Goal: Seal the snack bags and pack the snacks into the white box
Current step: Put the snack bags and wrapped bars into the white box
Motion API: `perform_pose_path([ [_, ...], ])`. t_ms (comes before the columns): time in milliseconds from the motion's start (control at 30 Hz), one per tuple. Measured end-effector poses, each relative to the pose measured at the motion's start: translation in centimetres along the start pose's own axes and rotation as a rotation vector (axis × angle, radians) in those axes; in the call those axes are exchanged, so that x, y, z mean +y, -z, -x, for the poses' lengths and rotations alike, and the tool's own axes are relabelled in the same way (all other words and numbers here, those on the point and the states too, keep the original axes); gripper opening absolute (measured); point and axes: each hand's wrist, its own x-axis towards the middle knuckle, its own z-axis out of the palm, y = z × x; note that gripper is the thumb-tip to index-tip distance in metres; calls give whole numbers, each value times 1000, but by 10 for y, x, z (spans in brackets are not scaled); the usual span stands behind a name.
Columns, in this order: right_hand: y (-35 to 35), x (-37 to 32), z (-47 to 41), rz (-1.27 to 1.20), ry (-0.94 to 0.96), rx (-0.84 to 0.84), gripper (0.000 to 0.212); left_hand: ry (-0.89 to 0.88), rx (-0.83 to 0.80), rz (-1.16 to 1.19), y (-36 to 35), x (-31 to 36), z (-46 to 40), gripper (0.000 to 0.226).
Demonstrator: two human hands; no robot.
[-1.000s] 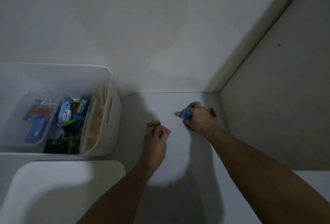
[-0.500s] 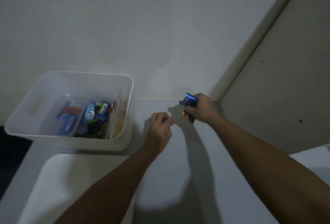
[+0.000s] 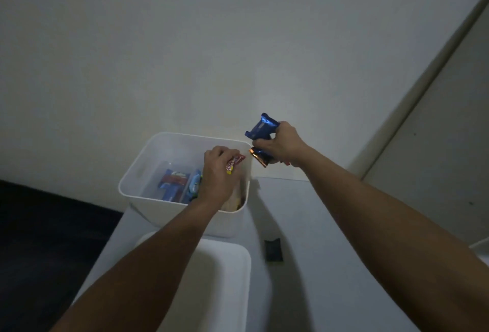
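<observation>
The white box [image 3: 137, 178] stands on the pale table against the wall, with blue snack packs [image 3: 173, 182] lying inside. My left hand [image 3: 215, 173] hovers over the box's right part, shut on a small red and yellow snack pack [image 3: 234, 163]. My right hand [image 3: 281, 144] is raised just right of the box's far right corner. It grips a shiny blue snack bag [image 3: 262, 126] sticking up and an orange-brown wrapped snack [image 3: 258, 158] sticking down.
A white lid or tray [image 3: 225, 278] lies in front of the box near me. A small dark object [image 3: 274, 249] sits on the table to its right. The wall is right behind the box. Dark floor drops off at the left.
Both hands have lifted snacks off the table and moved left and up to the box. My left hand now hangs over the box; my view has shifted right of it.
</observation>
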Motion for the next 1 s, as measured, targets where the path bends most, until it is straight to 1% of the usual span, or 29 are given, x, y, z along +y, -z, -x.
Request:
perform_pose_path([
  [67, -24, -13, -4, -17, 14, -22, 34, 77, -14, -20, 20, -16, 0, 39],
  [133, -49, -25, -8, -33, 37, -31, 30, 139, -21, -20, 37, -32, 1, 45],
  [267, -94, -39, -14, -136, 32, -47, 26, 294, -27, 45, 59, -55, 5, 51],
  [367, -119, -40, -17, -230, -28, -81, 26, 380, -76, 111, 65, -69, 5, 51],
  [433, -131, -33, -21, -308, -89, -98, 27, 466, -141, 161, 67, -74, 5, 52],
  [500, -137, -28, -24, -319, -148, -98, 20, 550, -205, 183, 66, -81, 3, 52],
  [567, -138, -22, -25, -298, -195, -72, 13, 596, -231, 145, 64, -88, 0, 49],
  [667, -137, -13, -27, -337, -208, -47, 10, 616, -241, 145, 61, -93, -3, 45],
  [767, -133, -12, -25, -420, -247, -70, 7, 611, -234, 102, 57, -91, -3, 41],
  [800, -130, -14, -23, -432, -280, -85, 9, 609, -233, 97, 56, -90, -2, 40],
  [900, -122, -15, -20, -395, -359, -87, 25, 583, -237, 66, 52, -86, 1, 36],
  [1000, -111, -16, -18, -373, -341, -48, 27, 559, -230, 28, 50, -85, 2, 34],
])
